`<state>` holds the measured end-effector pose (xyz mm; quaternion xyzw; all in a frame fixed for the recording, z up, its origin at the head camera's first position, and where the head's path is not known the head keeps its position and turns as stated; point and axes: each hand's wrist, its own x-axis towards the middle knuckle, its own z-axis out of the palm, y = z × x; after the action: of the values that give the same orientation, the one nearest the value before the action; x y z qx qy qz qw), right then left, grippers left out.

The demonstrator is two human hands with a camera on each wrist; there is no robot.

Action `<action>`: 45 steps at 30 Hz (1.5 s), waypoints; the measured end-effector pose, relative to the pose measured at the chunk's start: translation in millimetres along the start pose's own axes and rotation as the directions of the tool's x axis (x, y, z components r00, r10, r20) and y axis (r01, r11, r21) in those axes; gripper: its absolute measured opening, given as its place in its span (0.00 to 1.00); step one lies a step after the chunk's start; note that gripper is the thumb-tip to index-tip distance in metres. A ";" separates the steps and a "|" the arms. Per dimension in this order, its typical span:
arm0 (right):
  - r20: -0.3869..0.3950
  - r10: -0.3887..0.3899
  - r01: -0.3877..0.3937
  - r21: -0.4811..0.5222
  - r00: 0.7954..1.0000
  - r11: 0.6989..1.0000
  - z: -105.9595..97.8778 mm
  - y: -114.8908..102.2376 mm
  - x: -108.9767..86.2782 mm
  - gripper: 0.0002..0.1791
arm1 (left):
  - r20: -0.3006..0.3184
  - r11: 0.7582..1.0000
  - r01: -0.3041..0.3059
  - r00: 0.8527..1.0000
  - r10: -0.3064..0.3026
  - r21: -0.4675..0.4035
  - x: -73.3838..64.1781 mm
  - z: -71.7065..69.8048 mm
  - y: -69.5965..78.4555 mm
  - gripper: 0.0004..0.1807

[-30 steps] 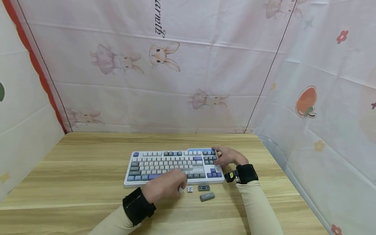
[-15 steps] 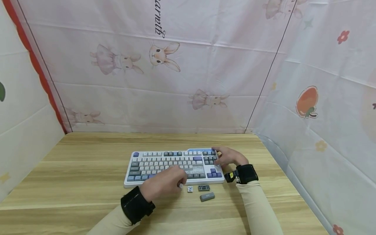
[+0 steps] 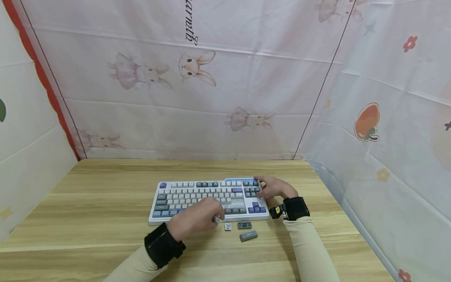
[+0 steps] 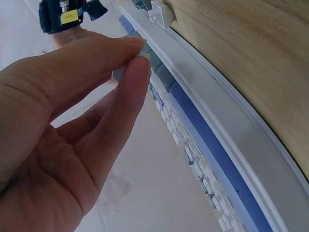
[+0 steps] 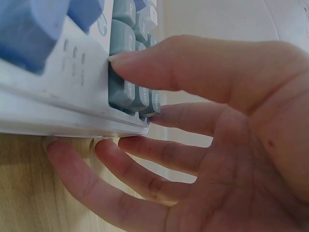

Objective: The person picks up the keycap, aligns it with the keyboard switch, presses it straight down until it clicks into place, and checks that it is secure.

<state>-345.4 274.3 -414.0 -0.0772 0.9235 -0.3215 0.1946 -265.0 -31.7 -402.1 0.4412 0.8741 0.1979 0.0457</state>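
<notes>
Left hand (image 3: pixel 195 218) pinches a keycap (image 3: pixel 216 220) at the near edge of the crosswise-lying keyboard (image 3: pixel 208 196), whose bare patch (image 3: pixel 237 203) lies beyond and rightward, while the right hand (image 3: pixel 276 188) grips the keyboard's right end.

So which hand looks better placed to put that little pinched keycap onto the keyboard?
Probably the left hand: it pinches the keycap near the front edge of the keyboard, while the right hand holds the keyboard's right end.

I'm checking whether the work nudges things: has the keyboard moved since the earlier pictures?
No. Judged against the far edge of the table in the head view, the keyboard shows no shift either way.
</notes>
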 end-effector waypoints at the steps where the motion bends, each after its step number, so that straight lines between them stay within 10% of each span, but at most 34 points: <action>1: 0.002 -0.001 0.001 -0.001 1.000 1.000 0.1 -0.3 -0.1 0.44 | 0.000 1.000 0.000 1.000 0.000 0.000 0.2 0.0 -0.6 0.13; 20: 0.011 0.001 -0.001 0.011 1.000 1.000 -0.5 1.1 -0.9 0.45 | -0.107 0.999 -0.031 0.994 0.032 0.009 6.7 -7.3 -13.2 0.12; 31: 0.017 0.003 -0.004 0.047 1.000 0.999 -0.2 1.2 -0.5 0.45 | -0.097 0.995 0.089 0.991 -0.094 -0.051 15.3 -21.3 -15.6 0.12; 45: 0.013 -0.019 0.019 0.021 1.000 1.000 -1.5 -0.3 -1.4 0.46 | -0.100 0.990 0.100 0.989 -0.110 -0.103 21.3 -28.8 -20.1 0.11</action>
<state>-344.8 275.3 -412.3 -0.0862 0.9180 -0.3326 0.1983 -300.4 -34.4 -381.4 0.3806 0.8866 0.2609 0.0316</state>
